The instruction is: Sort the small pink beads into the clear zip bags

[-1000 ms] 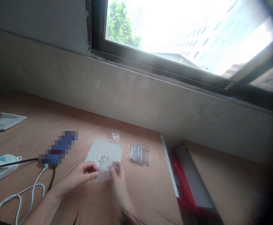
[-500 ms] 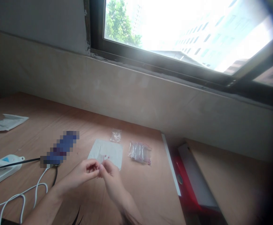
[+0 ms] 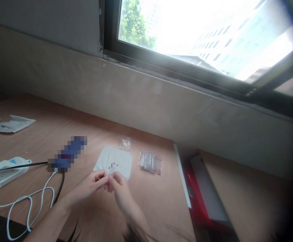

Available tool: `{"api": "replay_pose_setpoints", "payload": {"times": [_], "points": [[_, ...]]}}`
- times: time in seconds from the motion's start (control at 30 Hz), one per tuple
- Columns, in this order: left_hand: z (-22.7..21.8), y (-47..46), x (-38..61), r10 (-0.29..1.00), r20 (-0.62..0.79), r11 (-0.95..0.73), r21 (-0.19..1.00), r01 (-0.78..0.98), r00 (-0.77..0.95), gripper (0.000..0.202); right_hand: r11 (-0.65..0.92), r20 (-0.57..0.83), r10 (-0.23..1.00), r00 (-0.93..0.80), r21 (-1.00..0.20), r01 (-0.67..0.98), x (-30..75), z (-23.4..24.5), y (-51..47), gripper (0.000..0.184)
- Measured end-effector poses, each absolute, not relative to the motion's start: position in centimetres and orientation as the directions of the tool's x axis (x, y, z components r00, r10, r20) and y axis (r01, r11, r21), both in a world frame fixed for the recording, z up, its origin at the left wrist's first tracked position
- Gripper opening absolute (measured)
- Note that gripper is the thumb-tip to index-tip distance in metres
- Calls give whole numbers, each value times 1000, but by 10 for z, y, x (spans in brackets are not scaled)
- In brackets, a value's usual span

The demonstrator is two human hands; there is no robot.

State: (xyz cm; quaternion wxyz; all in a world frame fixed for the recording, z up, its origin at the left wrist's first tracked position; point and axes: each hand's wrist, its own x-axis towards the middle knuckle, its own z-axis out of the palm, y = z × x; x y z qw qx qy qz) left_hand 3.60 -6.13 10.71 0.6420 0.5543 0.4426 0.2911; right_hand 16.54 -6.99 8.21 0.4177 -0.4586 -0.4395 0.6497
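My left hand and my right hand meet fingertip to fingertip just in front of a white cloth-like sheet. Both are closed in a pinch. Whatever sits between the fingertips is too small to make out. On the sheet, close beyond my fingers, lie several small reddish beads and a tiny dark piece. To the right of the sheet rests a clear plastic bag with reddish bits along its edge. A smaller clear bag lies at the sheet's far edge.
A phone-like blurred object with cables lies to the left, near a white power strip. White cable loops along the front left. A torn white packet lies far left. Past the table's right edge stands a red binder.
The view has shifted slightly. My hands have drawn back a little from the sheet, so more of the beads show. My fingertips stay together.
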Motion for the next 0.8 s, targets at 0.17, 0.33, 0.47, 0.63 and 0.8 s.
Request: {"api": "replay_pose_setpoints", "payload": {"times": [0.17,0.33,0.47,0.63,0.8], "points": [[102,-60,40,887,-228,156,967,203,402,29,-223,-213,961,-175,-974,-39,166,79,-69,17],[87,-58,41,911,-261,167,941,296,318,29,-183,-190,980,-66,-978,102,167,77,-66,14],[88,-53,35,944,-219,127,933,338,248,26,-182,-180,983,28,-967,178,167,72,-64,13],[96,-51,33,953,-138,18,915,404,269,21,-260,-260,965,19,-955,140,162,66,-62,11],[93,-59,36,938,-71,-89,896,434,339,19,-432,-429,890,-155,-902,16,155,60,-60,5]]}}
